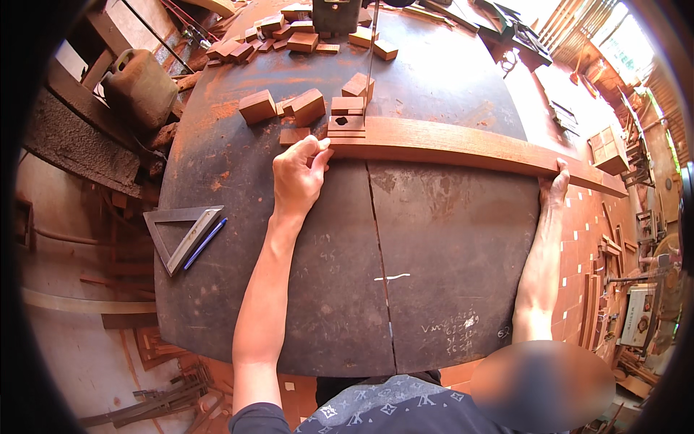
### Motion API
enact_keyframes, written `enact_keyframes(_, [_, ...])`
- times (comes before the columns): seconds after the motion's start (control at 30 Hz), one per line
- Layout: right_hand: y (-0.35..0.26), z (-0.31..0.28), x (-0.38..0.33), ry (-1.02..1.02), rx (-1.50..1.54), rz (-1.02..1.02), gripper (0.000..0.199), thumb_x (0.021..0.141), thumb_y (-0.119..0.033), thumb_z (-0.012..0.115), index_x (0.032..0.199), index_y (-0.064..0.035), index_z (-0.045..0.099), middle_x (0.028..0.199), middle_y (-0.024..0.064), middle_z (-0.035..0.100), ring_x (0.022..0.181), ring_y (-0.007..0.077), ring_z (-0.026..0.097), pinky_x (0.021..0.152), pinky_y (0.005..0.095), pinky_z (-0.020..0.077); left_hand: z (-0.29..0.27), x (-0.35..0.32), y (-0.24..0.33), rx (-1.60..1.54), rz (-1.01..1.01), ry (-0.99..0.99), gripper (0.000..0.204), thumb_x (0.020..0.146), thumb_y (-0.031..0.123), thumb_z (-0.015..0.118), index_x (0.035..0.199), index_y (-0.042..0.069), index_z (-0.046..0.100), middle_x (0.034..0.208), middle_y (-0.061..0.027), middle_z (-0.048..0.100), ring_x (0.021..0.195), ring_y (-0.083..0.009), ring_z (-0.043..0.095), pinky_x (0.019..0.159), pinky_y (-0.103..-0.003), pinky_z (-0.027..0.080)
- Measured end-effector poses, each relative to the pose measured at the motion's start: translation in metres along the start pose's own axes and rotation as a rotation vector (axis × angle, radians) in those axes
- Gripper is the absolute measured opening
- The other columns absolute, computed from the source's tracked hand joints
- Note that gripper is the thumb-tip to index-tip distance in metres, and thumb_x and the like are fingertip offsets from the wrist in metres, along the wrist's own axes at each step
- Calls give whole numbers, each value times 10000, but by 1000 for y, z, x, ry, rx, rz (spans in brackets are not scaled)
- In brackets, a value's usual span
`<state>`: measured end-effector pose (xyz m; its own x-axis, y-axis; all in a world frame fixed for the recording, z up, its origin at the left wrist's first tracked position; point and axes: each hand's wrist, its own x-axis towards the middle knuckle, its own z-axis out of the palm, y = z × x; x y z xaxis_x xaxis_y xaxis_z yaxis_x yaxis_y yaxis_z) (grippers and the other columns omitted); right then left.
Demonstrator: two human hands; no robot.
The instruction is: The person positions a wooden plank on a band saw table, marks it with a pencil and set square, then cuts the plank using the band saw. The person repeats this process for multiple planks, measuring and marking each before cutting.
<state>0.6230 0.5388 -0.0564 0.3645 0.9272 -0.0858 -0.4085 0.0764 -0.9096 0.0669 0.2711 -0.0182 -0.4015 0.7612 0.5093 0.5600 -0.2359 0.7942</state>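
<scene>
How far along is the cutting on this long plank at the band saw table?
Done: many small cut blocks lie scattered behind the blade, and the long plank shows slots near its left end. In hand: the left hand presses that end at the blade, the right hand steadies the far part. Left: most of the plank's length looks uncut.

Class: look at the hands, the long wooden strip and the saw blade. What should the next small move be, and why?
Probably a slow, steady push of the wooden strip forward, away from the person. The thin blade already meets its notched left end, the left hand presses beside that end, and the right hand steadies the far end.
</scene>
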Motion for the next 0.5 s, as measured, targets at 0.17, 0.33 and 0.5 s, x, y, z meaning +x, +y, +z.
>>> enact_keyframes(0.17, [-2,0,-4,20,22,19,348,969,-303,689,1260,-120,637,1261,96,649,1172,272,651,920,487,606,-3,-3,5,18,-24,-32,123,955,-26,769,910,-36,655,823,-119,744,697,-153,754,607,-309,593])
enact_keyframes(0.33, [-1,-5,4,-19,11,-5,374,967,-312,702,1278,-119,630,1293,99,645,1210,272,634,977,491,584,0,-1,3,-13,-23,-12,150,943,-35,776,899,-38,633,808,-124,736,650,-166,746,578,-314,562])
enact_keyframes(0.5, [2,-3,6,1,14,11,391,958,-290,734,1295,-122,630,1285,86,661,1199,261,647,973,482,590,1,3,0,-7,-4,-6,161,940,-41,777,891,-38,624,818,-120,747,661,-166,756,581,-306,569])
